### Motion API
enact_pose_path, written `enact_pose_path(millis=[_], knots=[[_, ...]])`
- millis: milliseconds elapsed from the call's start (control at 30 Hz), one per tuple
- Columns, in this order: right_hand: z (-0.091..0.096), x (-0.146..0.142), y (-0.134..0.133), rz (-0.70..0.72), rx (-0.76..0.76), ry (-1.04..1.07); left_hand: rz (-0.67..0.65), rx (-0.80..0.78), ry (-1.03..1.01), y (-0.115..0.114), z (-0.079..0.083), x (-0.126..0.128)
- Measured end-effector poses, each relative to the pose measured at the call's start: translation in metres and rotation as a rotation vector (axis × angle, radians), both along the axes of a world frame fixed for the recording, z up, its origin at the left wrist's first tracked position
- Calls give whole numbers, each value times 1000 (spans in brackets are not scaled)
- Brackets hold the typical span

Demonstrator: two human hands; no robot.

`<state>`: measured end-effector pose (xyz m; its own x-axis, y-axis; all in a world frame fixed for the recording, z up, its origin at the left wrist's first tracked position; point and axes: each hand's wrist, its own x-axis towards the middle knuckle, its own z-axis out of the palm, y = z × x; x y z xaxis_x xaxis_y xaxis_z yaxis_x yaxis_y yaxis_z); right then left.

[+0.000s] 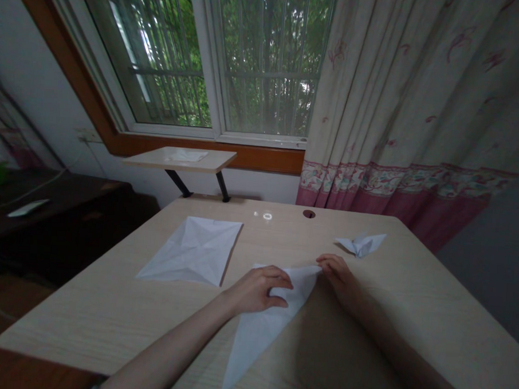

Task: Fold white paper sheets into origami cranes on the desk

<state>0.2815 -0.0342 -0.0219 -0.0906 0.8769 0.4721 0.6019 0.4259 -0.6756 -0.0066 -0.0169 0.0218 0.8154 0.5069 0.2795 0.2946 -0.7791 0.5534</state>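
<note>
Lying on the bench [436, 288] from its middle toward six o'clock, the folded paper [259, 335] is partly covered by the left hand [257, 289], half open, nothing gripped. Its two o'clock corner is touched by the right hand [337, 277], fingers close together; whether pinched cannot be told. Beyond, a creased sheet [192, 252] is seen at ten o'clock, a paper figure [361, 245] at two.

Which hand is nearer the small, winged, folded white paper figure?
Right. The right hand is front-left of the figure; the left hand is farther left, over the triangular white paper.
</note>
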Motion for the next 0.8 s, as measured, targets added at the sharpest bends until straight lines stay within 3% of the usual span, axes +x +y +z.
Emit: enact_pose_path(millis=[333, 633, 800], knots=[[-1, 2, 3, 4, -67, 26, -46, 3, -9, 5, -6, -1], [-3, 0, 5, -62, 17, -76, -36, 6, 9, 5, -4, -1], [0, -3, 0, -102, 144, -106, -10, 23, 26, 4, -5, -1]])
